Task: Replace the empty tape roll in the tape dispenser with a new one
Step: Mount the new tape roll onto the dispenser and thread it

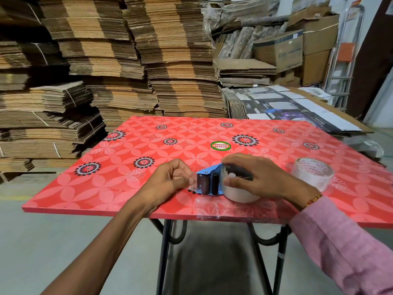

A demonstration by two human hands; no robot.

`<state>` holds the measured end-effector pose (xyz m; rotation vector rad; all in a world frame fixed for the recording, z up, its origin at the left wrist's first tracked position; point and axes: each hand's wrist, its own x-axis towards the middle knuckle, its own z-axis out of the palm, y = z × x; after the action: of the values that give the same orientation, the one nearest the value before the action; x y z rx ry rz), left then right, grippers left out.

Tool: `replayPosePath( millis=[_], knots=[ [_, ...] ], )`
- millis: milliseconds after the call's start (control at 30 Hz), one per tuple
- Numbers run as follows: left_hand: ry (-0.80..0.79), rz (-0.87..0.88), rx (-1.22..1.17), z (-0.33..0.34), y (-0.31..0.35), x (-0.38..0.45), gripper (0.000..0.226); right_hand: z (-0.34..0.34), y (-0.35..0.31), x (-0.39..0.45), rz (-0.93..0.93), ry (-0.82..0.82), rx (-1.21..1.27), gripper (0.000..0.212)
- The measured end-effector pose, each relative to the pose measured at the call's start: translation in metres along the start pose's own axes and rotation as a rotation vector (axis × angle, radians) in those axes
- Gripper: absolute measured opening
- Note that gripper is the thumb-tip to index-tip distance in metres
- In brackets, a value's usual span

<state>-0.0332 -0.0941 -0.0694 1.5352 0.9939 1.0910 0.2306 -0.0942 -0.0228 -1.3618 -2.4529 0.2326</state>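
Observation:
A blue tape dispenser (207, 172) lies on its side near the front edge of the red patterned table (119, 188). A clear tape roll (240, 193) sits mounted on it. My right hand (261, 177) presses down over that roll and the dispenser body. My left hand (172, 177) pinches the clear tape end at the dispenser's mouth, beside the black roller (215, 184). A second roll (312, 174), nearly see-through with a printed core, stands on the table to the right of my right hand.
A strip of clear tape (209, 209) is stuck over the table's front edge. Tall stacks of flattened cardboard (127, 60) rise behind the table. Printed flat cartons (287, 107) and boxes lie at the back right, and a metal ladder (342, 67) stands at the far right.

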Motion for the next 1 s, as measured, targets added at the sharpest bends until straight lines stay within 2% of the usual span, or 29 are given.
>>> replayPosePath(
  millis=[100, 267, 400, 500, 633, 800, 1000],
  knots=[
    [0.023, 0.006, -0.053, 0.004, 0.003, 0.001, 0.022, -0.001, -0.003, 0.003, -0.007, -0.055, -0.044, 0.086],
    [0.026, 0.005, -0.113, 0.002, 0.004, 0.000, 0.028, 0.006, -0.008, 0.006, -0.055, -0.066, -0.173, 0.073],
    [0.024, 0.004, -0.213, -0.005, 0.009, -0.004, 0.032, -0.003, -0.010, 0.013, -0.007, -0.073, 0.027, 0.070],
    [0.011, -0.005, -0.334, -0.012, 0.016, -0.006, 0.038, -0.011, -0.012, 0.017, -0.005, -0.105, 0.223, 0.055],
    [-0.003, 0.033, -0.386, -0.015, 0.029, -0.008, 0.026, -0.020, -0.020, 0.016, 0.011, -0.148, 0.435, 0.039],
    [0.030, 0.096, -0.291, -0.013, 0.038, -0.006, 0.010, -0.020, -0.025, 0.017, 0.021, -0.142, 0.544, 0.042],
    [0.086, 0.064, -0.347, -0.017, 0.029, 0.007, 0.014, -0.009, -0.018, 0.026, 0.047, -0.076, 0.597, 0.039]
  ],
)
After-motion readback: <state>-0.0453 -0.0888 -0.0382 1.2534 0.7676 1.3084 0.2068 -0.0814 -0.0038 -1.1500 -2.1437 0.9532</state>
